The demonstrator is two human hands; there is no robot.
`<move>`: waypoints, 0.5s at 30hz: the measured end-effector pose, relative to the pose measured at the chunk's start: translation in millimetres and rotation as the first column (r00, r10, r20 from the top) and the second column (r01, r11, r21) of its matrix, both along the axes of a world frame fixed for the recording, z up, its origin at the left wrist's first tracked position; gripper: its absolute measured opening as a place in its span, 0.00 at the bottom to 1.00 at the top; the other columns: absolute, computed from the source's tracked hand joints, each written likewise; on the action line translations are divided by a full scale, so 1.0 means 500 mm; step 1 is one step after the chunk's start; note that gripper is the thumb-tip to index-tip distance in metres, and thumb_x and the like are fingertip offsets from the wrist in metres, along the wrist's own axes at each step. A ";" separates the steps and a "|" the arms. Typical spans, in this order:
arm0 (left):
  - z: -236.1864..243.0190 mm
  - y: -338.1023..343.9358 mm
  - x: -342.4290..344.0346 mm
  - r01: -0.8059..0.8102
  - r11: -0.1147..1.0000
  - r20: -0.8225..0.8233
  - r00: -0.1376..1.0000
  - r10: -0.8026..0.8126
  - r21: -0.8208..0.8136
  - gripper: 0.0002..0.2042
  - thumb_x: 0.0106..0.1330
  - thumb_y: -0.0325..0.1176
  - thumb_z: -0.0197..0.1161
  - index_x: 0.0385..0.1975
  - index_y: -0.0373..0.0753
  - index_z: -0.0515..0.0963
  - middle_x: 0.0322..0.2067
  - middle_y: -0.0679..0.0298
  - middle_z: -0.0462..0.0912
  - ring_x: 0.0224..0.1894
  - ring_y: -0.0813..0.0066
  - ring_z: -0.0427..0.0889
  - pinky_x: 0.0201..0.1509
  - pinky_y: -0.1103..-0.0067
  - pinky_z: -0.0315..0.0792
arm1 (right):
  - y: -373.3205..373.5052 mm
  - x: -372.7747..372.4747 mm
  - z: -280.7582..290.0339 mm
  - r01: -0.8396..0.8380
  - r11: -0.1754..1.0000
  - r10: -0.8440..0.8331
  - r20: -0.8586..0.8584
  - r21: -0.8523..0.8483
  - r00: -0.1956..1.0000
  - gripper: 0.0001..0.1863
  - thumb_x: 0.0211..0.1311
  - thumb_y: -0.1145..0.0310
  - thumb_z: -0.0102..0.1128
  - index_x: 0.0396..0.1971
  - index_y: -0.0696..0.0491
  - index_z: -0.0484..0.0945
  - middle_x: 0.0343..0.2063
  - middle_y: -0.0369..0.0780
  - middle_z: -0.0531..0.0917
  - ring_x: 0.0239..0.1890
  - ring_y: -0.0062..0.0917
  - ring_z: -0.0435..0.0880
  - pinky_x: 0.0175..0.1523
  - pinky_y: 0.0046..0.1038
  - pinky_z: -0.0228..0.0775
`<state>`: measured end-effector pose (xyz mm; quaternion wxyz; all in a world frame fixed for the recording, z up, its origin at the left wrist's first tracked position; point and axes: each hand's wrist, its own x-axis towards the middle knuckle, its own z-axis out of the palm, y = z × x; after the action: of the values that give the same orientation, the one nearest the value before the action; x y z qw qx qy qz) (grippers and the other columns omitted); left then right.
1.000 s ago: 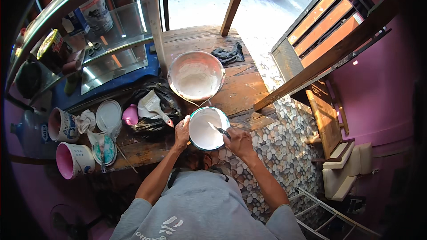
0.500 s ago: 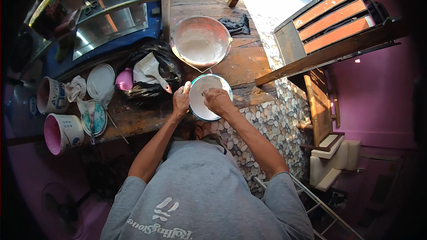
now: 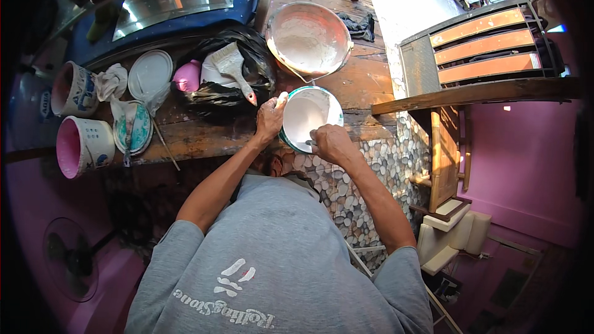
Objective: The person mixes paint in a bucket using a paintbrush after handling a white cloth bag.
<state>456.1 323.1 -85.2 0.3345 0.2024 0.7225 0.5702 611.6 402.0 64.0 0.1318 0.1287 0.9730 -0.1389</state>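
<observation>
A small white tub (image 3: 304, 110) with a green-marked outside stands at the bench's near edge, pale paint-like stuff coating its inside. My left hand (image 3: 270, 117) is closed on its left rim, thumb up. My right hand (image 3: 335, 145) is closed at the near right rim around a grey tool (image 3: 310, 143); only its tip shows, so its kind is unclear. Just beyond the tub is a larger round bucket (image 3: 309, 38), smeared with pale residue. Left of my left hand, a wide paintbrush (image 3: 232, 69) lies on a black plastic bag (image 3: 255, 43).
On the wooden bench (image 3: 365, 77) at left are two pink-lined tubs (image 3: 86, 148), a white lid (image 3: 150, 74), a green-smeared lid (image 3: 133, 128), a thin stick (image 3: 166, 146) and a pink object (image 3: 187, 76). A dark cloth (image 3: 359, 27) lies behind the large bucket. A ladder (image 3: 439, 309) is at lower right.
My right hand has moved from inside the tub to its near right rim, and the grey tool's tip now shows. My left hand still grips the rim. The whole view has shifted.
</observation>
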 end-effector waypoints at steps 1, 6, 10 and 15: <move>0.006 0.000 0.001 0.006 1.000 0.007 1.000 -0.006 0.001 0.23 0.65 0.51 0.54 0.26 0.33 0.75 0.21 0.48 0.77 0.25 0.56 0.78 0.30 0.67 0.68 | 0.004 0.005 -0.003 0.075 0.996 -0.074 -0.019 0.039 0.997 0.06 0.44 0.69 0.56 0.19 0.56 0.79 0.20 0.49 0.80 0.28 0.42 0.82 0.35 0.39 0.74; 0.014 0.002 0.002 0.007 1.000 -0.025 1.000 -0.007 -0.006 0.23 0.65 0.52 0.54 0.24 0.32 0.74 0.21 0.47 0.76 0.24 0.53 0.77 0.30 0.67 0.68 | 0.033 0.011 -0.027 0.285 0.950 -0.265 -0.155 0.127 0.952 0.09 0.43 0.68 0.57 0.20 0.58 0.79 0.21 0.54 0.80 0.28 0.44 0.82 0.38 0.41 0.75; 0.028 -0.001 -0.001 0.021 1.000 -0.006 1.000 -0.022 -0.022 0.24 0.66 0.52 0.53 0.24 0.32 0.73 0.20 0.48 0.75 0.23 0.55 0.76 0.30 0.67 0.68 | 0.049 -0.014 -0.021 0.439 0.891 -0.418 -0.165 0.118 0.893 0.13 0.46 0.63 0.60 0.26 0.60 0.80 0.24 0.54 0.81 0.31 0.44 0.83 0.40 0.41 0.75; 0.046 -0.005 -0.005 0.033 0.999 -0.017 0.999 -0.033 -0.014 0.24 0.66 0.52 0.52 0.23 0.32 0.73 0.20 0.48 0.75 0.23 0.54 0.75 0.30 0.66 0.67 | 0.053 -0.070 -0.019 0.481 0.876 -0.472 -0.137 0.035 0.871 0.13 0.48 0.63 0.59 0.27 0.59 0.80 0.28 0.52 0.81 0.33 0.44 0.82 0.41 0.41 0.74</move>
<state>453.4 320.7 -62.3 0.3391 0.2168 0.7259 0.5577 576.7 428.5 54.7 0.0282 0.3602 0.9216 -0.1415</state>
